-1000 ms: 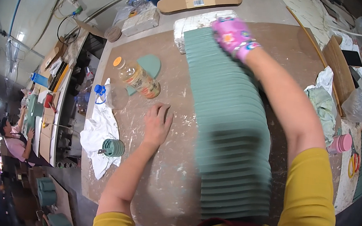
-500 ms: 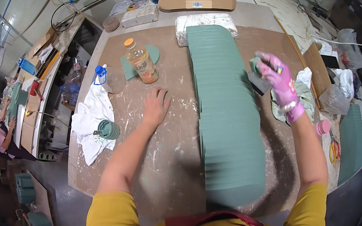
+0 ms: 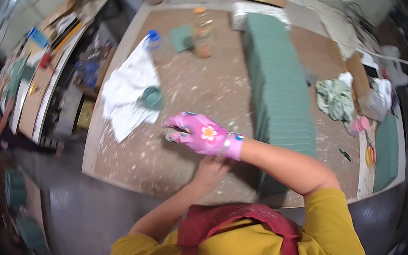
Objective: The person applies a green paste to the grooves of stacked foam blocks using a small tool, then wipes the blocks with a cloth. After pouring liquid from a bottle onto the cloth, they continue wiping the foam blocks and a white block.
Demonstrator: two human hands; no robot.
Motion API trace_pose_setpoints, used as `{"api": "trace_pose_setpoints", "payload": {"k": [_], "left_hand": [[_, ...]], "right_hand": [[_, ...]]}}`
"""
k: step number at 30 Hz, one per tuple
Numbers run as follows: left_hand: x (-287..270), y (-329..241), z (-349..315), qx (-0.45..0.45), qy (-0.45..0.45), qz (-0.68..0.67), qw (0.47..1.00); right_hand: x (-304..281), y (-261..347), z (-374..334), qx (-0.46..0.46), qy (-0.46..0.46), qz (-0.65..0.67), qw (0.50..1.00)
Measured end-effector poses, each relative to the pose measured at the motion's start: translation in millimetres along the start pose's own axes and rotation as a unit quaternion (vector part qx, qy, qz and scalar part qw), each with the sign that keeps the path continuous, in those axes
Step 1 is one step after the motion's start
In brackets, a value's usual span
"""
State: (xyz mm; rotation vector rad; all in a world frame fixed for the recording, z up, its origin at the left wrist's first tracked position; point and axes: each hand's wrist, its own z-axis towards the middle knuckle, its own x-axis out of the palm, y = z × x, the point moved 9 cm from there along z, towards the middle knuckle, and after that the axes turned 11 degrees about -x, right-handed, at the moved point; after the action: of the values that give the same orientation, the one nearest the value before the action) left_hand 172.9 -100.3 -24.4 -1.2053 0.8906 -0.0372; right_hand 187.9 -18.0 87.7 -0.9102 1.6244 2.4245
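Observation:
My right hand (image 3: 197,132), in a pink flowered glove, reaches across my body to the left, low over the dusty brown worktable (image 3: 204,91). Its fingers curl on a small grey-green piece (image 3: 171,135). My bare left hand (image 3: 211,169) lies on the table just under the right wrist, with its fingers hidden by it. A long row of green tiles (image 3: 283,86) standing on edge runs away from me on the right. A white cloth (image 3: 128,91) with a round green lump (image 3: 153,98) on it lies left of the glove.
A clear bottle (image 3: 202,33), a green flat piece (image 3: 180,38) and a blue-capped bottle (image 3: 151,39) stand farther back. On the right are a crumpled rag (image 3: 335,99), a pink cup (image 3: 360,123), scissors (image 3: 370,153) and a green slab (image 3: 386,148). The table's front edge is near my body.
My right hand swung from the far end of the tile row to the rag on the right, then across to the front left. My left hand drew back toward me.

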Motion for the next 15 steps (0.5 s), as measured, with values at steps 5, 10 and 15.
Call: {"api": "trace_pose_setpoints", "payload": {"k": [5,10,15], "left_hand": [[-44.3,-12.5,-62.7,0.009,-0.023,-0.099,0.995],[-71.6,9.9,-85.2,-0.008,-0.103,-0.072,0.992],[-64.3,35.4,-86.2,-0.131,-0.037,-0.098,0.986]], "right_hand": [[85.4,-36.4,64.6,0.009,0.028,-0.063,0.998],[104.2,-74.4,119.7,0.070,-0.099,-0.017,0.992],[126.8,-79.4,121.6,0.022,-0.100,-0.147,0.984]]}}
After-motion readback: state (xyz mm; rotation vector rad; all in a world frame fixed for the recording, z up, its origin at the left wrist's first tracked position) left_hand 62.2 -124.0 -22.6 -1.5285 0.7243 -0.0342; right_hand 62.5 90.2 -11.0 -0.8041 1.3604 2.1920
